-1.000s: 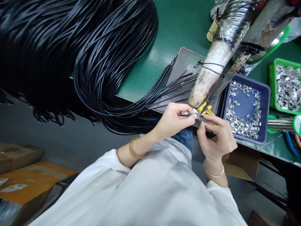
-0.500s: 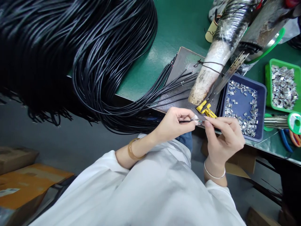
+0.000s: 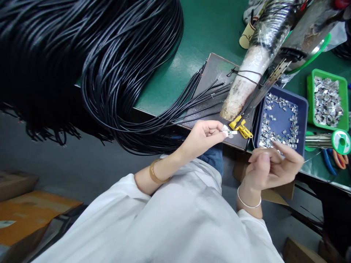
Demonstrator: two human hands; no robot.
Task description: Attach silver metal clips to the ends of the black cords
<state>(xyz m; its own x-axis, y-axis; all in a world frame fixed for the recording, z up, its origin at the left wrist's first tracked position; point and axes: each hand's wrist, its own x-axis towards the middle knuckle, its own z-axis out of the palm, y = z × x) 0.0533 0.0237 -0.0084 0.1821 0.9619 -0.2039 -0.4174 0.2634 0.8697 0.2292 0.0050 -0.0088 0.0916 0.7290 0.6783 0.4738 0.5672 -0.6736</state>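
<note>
My left hand [image 3: 207, 135] is closed in a pinch, with white wraps on the fingertips. Out of the pinch sticks a cable end with a small silvery metal piece [image 3: 232, 132] at its tip; the fingers hide most of this cable. Over the front edge of the blue tray [image 3: 304, 124] is my right hand [image 3: 274, 166], slightly blurred, its fingers loosely curled and apart. Nothing shows between them. Just beyond the left fingertips, a yellow clip-like holder [image 3: 241, 127] sits at the lower end of a slim metal arm.
A big bundle of black cables [image 3: 131, 65] hangs over the left table edge, several ends resting on a dark board [image 3: 216, 67]. A plastic-wrapped tube [image 3: 246, 69] slants above it. Right are a green bin [image 3: 309, 98] of metal pieces, a spool [image 3: 340, 142] and plier handles [image 3: 338, 159].
My right hand has left the cable end and moved right, to the blue tray's edge, its fingers loosening. The left hand has shifted slightly up and still pinches the cable end.
</note>
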